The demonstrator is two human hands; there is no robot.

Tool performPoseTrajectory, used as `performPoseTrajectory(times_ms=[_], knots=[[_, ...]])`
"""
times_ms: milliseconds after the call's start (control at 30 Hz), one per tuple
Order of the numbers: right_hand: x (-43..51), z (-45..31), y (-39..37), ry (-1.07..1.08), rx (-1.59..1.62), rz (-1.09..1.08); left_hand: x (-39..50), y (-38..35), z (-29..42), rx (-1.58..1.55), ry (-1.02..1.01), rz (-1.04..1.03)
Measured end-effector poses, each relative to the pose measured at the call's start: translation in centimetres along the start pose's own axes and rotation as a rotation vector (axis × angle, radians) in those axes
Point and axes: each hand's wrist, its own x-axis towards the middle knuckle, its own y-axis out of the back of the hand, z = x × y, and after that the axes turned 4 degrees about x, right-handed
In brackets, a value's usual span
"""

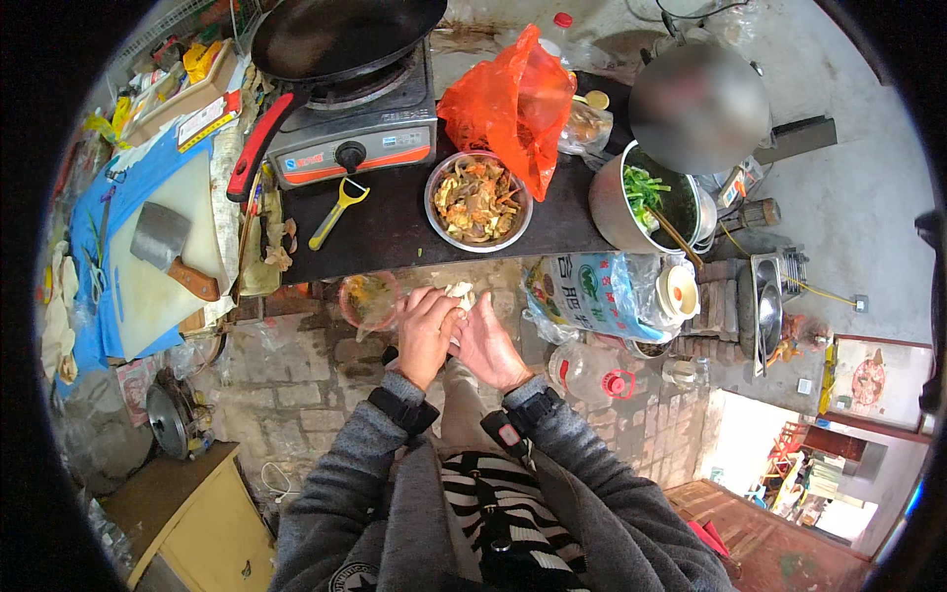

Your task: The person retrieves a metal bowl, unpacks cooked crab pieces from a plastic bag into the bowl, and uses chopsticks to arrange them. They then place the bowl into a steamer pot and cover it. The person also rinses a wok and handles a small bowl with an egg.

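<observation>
My left hand point(427, 337) and my right hand point(492, 348) meet in front of me, below the front edge of the dark counter point(385, 214). A small whitish, lumpy piece point(461, 294), possibly garlic, is pinched between them, and the fingers partly hide it. The left fingers curl over its near side. My right palm is turned inward with the thumb raised beside the piece. Just left of the hands, on the floor, a pink plastic bin point(368, 302) holds scraps. Beyond them on the counter sits a metal bowl point(436, 229) of cut, orange-flecked food.
A wok point(348, 37) rests on a gas stove point(370, 140); a yellow peeler point(338, 214) lies before it. At left, a cleaver point(164, 237) lies on a cutting board point(159, 318). Right are a red plastic bag point(510, 103), a pot point(614, 214) with greens and chopsticks, and a plastic jug point(581, 370).
</observation>
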Motion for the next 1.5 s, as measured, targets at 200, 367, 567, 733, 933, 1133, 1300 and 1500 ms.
performPoseTrajectory(times_ms=[200,367,567,733,933,1133,1300,1500], knots=[[-0.9,0.0,0.3,-0.018,-0.142,0.013,-0.5,-0.1,-0.5,0.039,-0.024,-0.056],[-2.2,-0.5,-0.1,-0.066,-0.147,0.087,-0.9,-0.5,-2.8,0.038,-0.035,-0.098],[-3.4,-1.9,0.7,-0.043,-0.003,-0.086,-0.5,2.4,-3.7,-0.249,0.314,0.044],[-3.0,-0.3,0.2,-0.055,0.040,0.001,-1.6,0.4,-0.6,-0.090,-0.056,-0.140],[-4.0,-0.7,0.5,0.019,-0.123,0.036,-3.5,0.3,-5.1,-0.287,0.527,-0.343],[-2.1,0.5,1.2,0.466,-1.090,0.190,-3.1,-1.0,-2.7,-1.229,0.827,-0.447],[-2.4,0.1,1.8,0.537,-1.216,0.170,-2.5,-0.9,-1.2,-1.294,0.888,-0.350],[-3.9,-1.3,1.8,0.524,-1.245,0.023,-1.7,0.5,-1.6,-1.010,0.594,-0.491]])
